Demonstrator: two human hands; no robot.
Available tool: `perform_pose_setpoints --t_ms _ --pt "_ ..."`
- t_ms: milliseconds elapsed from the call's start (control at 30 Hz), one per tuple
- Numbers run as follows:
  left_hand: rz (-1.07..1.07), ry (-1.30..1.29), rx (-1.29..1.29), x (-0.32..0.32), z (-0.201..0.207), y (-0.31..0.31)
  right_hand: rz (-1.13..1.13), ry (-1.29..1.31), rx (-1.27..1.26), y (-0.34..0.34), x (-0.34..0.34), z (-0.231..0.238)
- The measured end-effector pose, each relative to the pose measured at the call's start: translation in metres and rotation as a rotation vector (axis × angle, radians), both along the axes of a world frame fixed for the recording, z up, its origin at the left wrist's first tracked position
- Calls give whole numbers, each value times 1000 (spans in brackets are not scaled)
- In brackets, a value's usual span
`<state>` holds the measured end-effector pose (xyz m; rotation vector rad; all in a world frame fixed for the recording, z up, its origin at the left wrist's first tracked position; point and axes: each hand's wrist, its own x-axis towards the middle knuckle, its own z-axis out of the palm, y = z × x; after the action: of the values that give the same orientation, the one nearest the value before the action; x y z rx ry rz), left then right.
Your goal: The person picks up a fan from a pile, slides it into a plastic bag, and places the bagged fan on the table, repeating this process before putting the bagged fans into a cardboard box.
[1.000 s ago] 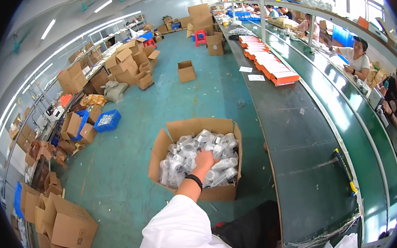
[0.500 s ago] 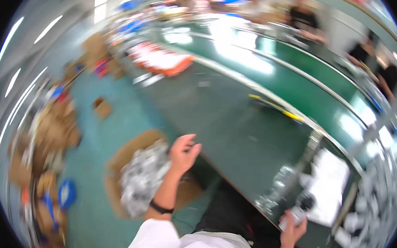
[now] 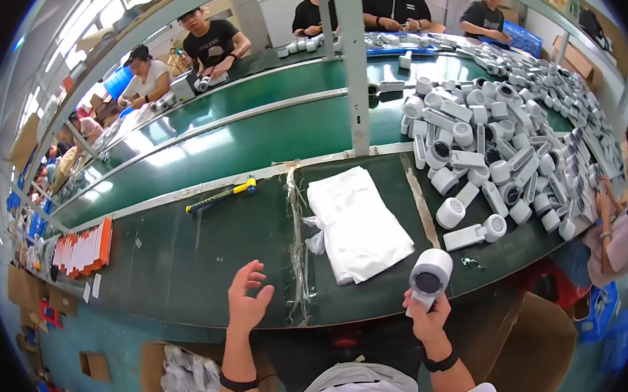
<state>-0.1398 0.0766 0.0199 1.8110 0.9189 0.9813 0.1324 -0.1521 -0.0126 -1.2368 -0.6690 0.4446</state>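
White device [image 3: 430, 275] handle hidden inside right hand [image 3: 426, 317] grip.

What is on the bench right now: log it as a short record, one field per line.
Setting: long dark green workbench
Left hand: open, empty, fingers spread above the bench edge
Right hand: grips a white plastic hair dryer
Between the hands: stack of white plastic bags
Right side: heap of white hair dryers
Far left: yellow-and-blue-handled tool

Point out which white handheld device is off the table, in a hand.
The white device gripped by the right hand, held at the table's near edge; all the others lie on the belt.
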Motion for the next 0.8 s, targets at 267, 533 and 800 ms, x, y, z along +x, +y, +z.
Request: perform_pose_setpoints --t_ms 267,533,800 --pt "-59 127 49 40 17 -23 -198 70 35 -13 28 -3" --pt "-487 343 736 151 50 -39 -182 130 79 -5 27 -3" --pt "-415 618 827 173 37 -35 -142 78 20 -9 20 1"
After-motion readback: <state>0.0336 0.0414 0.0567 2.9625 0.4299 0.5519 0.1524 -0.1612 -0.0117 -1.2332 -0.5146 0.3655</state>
